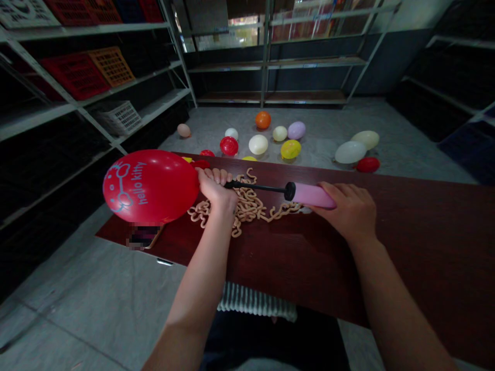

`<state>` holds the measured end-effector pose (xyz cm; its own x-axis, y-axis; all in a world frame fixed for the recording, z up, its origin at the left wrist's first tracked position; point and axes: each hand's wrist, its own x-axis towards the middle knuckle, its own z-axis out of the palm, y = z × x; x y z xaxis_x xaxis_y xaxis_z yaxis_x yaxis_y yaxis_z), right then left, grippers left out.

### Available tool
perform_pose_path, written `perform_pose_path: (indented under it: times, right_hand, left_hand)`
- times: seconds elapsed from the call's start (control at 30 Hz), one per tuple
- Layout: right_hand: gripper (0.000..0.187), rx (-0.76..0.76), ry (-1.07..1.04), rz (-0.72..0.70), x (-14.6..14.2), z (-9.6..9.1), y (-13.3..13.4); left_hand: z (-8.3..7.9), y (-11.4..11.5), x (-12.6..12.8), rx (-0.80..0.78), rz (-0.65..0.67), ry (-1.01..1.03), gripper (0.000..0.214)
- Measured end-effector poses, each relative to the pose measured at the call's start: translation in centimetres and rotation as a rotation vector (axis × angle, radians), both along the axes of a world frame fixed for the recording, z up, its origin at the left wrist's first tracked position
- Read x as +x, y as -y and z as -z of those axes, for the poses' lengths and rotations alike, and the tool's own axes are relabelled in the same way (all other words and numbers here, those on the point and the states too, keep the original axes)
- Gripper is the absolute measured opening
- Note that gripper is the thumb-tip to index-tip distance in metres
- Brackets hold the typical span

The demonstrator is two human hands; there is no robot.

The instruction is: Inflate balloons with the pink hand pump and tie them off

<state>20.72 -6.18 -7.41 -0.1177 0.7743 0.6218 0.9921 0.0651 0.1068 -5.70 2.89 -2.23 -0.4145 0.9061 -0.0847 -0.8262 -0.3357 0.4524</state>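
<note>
My left hand (215, 186) is closed around the neck of a red inflated balloon (150, 186) printed with "hello kitty", where it meets the black nozzle of a hand pump. My right hand (348, 206) grips the pink barrel of the pump (311, 195), which lies level above the dark wooden table (406, 232). Under the pump a heap of pale uninflated balloons (247, 206) lies on the table top. The balloon hangs out past the table's left end.
Several inflated balloons (258, 144) in red, orange, yellow, white and purple lie on the grey floor beyond the table. Metal shelving with red and orange crates (112, 66) lines the left wall; more shelves stand at the back and right.
</note>
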Motion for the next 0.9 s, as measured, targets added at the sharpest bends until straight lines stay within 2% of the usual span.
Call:
perform_pose_path:
  times: [0.13, 0.27, 0.43, 0.63, 0.9]
  right_hand:
    - [0.050, -0.060, 0.016, -0.034, -1.6, -0.3, 0.2]
    - [0.056, -0.133, -0.037, -0.060, -3.9, -0.4, 0.6]
    - [0.054, -0.139, -0.085, -0.089, -5.6, -0.6, 0.8]
    - [0.059, -0.137, -0.079, -0.074, -5.3, -0.7, 0.8]
    - [0.062, -0.118, -0.118, -0.133, -5.2, -1.0, 0.3]
  left_hand:
    - [-0.5, 0.5, 0.9, 0.011, 0.039, -0.030, 0.051]
    - [-0.8, 1.6, 3.0, -0.004, 0.112, -0.075, 0.053]
    - [-0.6, 2.7, 4.9, 0.038, 0.180, -0.137, 0.055]
    - [-0.7, 2.7, 4.5, -0.014, 0.179, -0.195, 0.053]
    - [-0.6, 2.3, 3.6, 0.087, 0.221, -0.089, 0.052]
